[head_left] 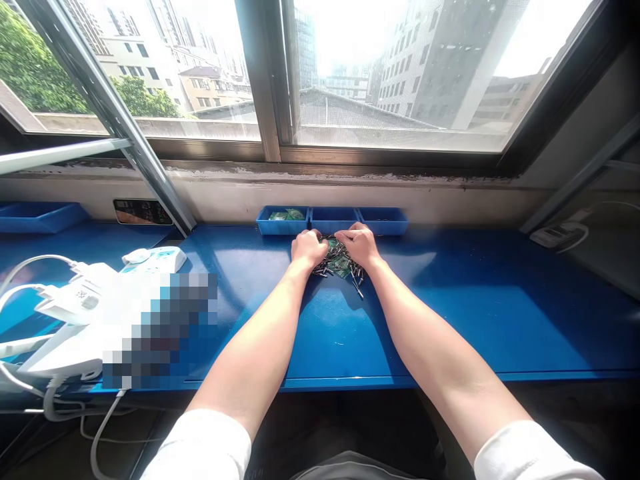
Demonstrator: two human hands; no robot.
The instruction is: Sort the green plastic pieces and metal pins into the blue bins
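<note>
A heap of small dark metal pieces [357,272], long and thin like screws, lies on the blue table mixed with green circuit boards [341,268]. My left hand [309,248] is at the heap's left side, its fingers curled in. On the right side my right hand [359,243] bends over the heap with fingers drawn together. What either hand grips is too small and hidden to make out. Just behind the hands stands a row of three joined blue bins [334,220]. Green pieces in clear wrapping [286,215] lie in the left bin; a few dark bits show in the right one.
White power strips with plugs [80,300] and cables crowd the table's left side, beside a pixelated area. A phone [141,212] leans at the wall near another blue bin [43,217]. Metal posts [150,173] rise on the left. A white adapter [555,233] sits far right.
</note>
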